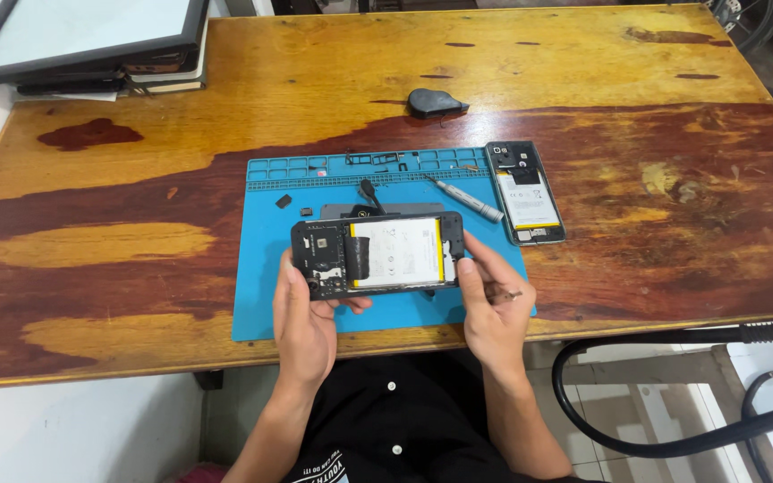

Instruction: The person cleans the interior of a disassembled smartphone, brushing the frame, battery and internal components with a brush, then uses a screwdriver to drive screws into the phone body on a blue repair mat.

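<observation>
The left hand (304, 317) grips the left short end of an opened phone (378, 253), thumb on the upper face, fingers curled beneath with tips showing under its near edge; the right hand (490, 304) clamps the right short end, thumb along the side, and also pinches a thin metal tool (505, 292) whose tip is too small to make out; both hands are closed on the phone.

The phone is held face down with its back cover off, long axis running left to right, parallel to the table's near edge; the dark circuit-board end points left, and the white battery (397, 252) with its yellow strip fills the middle and right; a black flex strip crosses the battery's left part; whether the phone rests on the mat or hangs just above it cannot be told.

It is over the near middle of a blue work mat (266, 268), which lies at the near edge of the wooden table (136, 179); something dark behind the phone is mostly hidden; a screwdriver (467, 198) lies on the mat's far right; a second opened phone (524, 192) lies at the mat's right edge, long axis running near to far; a black triangular pick (436, 103) sits beyond the mat; a framed board (82, 36) at the far left corner is cut off.
</observation>
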A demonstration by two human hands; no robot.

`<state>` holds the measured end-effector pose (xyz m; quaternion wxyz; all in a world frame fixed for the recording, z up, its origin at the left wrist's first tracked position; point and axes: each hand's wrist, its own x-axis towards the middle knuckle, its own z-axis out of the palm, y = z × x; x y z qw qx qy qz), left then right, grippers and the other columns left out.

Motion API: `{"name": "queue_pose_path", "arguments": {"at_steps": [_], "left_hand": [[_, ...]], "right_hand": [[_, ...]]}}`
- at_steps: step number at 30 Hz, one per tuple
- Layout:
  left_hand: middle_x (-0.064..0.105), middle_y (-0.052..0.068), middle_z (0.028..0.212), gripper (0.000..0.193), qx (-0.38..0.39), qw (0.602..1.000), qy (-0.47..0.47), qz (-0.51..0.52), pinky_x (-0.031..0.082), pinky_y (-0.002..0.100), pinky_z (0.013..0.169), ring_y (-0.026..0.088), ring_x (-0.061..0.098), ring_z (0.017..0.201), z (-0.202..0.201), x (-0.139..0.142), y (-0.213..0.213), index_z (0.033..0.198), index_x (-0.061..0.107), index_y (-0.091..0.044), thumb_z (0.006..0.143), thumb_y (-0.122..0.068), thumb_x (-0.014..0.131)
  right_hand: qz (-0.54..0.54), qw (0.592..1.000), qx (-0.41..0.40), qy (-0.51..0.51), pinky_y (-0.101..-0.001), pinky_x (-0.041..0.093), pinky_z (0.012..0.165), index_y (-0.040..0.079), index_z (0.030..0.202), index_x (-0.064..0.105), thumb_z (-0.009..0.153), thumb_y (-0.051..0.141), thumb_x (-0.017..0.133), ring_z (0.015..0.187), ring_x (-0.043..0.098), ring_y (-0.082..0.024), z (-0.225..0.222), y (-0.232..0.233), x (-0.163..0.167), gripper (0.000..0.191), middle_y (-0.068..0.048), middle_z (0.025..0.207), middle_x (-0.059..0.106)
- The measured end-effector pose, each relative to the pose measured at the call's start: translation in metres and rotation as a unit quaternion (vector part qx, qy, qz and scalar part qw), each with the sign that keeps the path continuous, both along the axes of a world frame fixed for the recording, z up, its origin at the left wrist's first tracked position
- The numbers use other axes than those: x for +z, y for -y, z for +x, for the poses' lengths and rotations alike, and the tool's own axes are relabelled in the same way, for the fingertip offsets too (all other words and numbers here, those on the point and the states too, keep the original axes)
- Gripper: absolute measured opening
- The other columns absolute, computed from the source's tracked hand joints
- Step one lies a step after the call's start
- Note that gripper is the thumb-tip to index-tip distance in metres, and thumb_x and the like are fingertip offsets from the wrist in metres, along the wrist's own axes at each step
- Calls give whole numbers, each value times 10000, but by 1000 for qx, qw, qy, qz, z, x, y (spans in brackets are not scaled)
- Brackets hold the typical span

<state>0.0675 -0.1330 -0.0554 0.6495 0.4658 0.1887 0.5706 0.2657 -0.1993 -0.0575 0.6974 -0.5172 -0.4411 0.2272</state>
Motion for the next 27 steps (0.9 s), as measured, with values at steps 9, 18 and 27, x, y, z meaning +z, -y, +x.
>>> {"name": "queue_pose_path", "arguments": {"at_steps": [9, 18, 27], "left_hand": [[696, 202, 1181, 656, -34, 992, -96, 75, 569, 336, 671, 249, 745, 816, -2, 9, 9, 1599, 154, 24, 1043, -233, 389], [685, 194, 1195, 680, -40, 998, -19, 40, 543, 322, 703, 247, 728, 811, -2, 4, 11, 1641, 134, 7, 1052, -283, 310], [643, 159, 1285, 725, -12, 998, -24, 57, 611, 313, 721, 171, 695, 865, 1, 10, 14, 1637, 145, 15, 1034, -90, 534]], "right_hand": [[19, 996, -19, -88, -189, 236, 459, -52, 1325, 670, 1087, 94, 562, 527, 355, 20, 4, 1, -9, 300, 68, 723, 562], [71, 992, 71, -82, -165, 331, 592, -87, 1457, 557, 984, -10, 661, 662, 432, 11, 11, 4, -17, 491, -50, 1022, 669], [0, 998, 64, 26, -127, 314, 533, -61, 1522, 450, 745, -80, 833, 608, 370, 36, 1, 6, 10, 866, -40, 1113, 711]]}}
